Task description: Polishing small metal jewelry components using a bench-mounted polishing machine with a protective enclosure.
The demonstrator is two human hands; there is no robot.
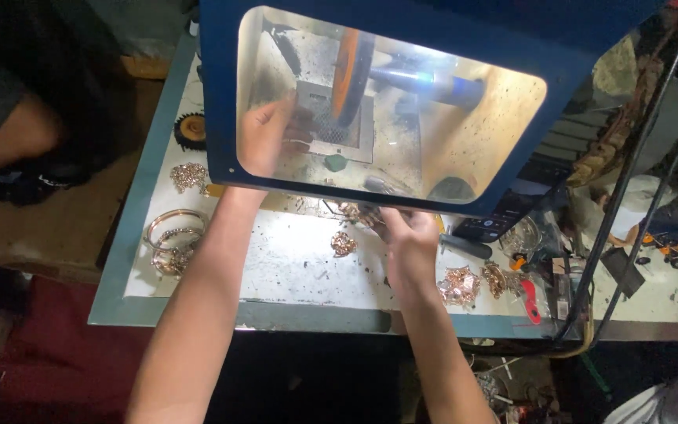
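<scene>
Head view: the left hand (264, 137) reaches behind the blue-framed shield (221, 94), fingers pinched on a small metal piece (301, 143) beside the orange wheel (348, 74) — polishing, seemingly. The right hand (406, 235) grips gold jewellery (355, 212) over the worktop (292, 263) — next comes steady pressure.

Bangles (173, 228) lie left of the hands, ornaments (458, 286) right.

No packages, labels, signs or screens.

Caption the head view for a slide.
Left hand behind a clear shield near an orange wheel; right hand beside rose-gold jewellery.
</scene>
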